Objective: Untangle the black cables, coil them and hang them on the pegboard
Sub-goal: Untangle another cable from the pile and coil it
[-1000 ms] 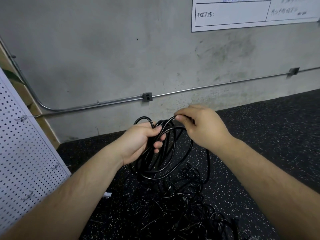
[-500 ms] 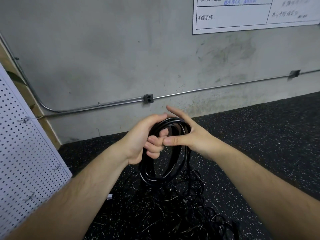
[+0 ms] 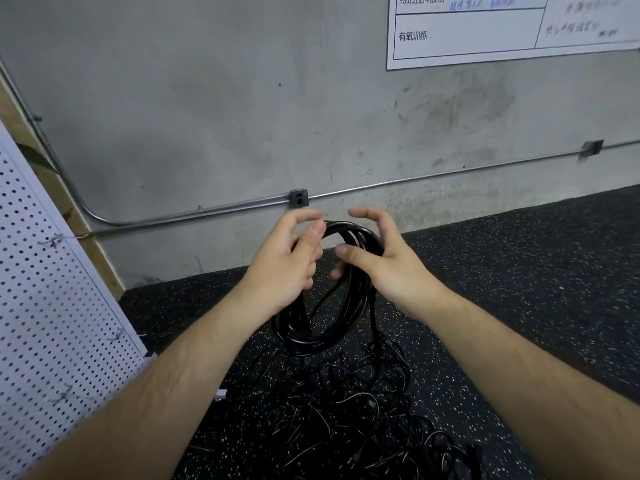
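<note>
Two hands — left (image 3: 284, 268), right (image 3: 391, 268) — hold one coil (image 3: 360, 296)

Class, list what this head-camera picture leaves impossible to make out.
All in the head view:
How the left hand grips the coil: palm side hidden behind the hand itself.
Number of cables in the cable pile: tangled, cut off by the bottom edge.
Extent of the pegboard: cut off by the left edge.
Handwriting on the wall chart: blurred, cut by the top edge.

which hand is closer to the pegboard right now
Left. The left hand holds the coil on its left side, toward the pegboard at the frame's left edge; the right hand is across the coil, farther away.
</note>
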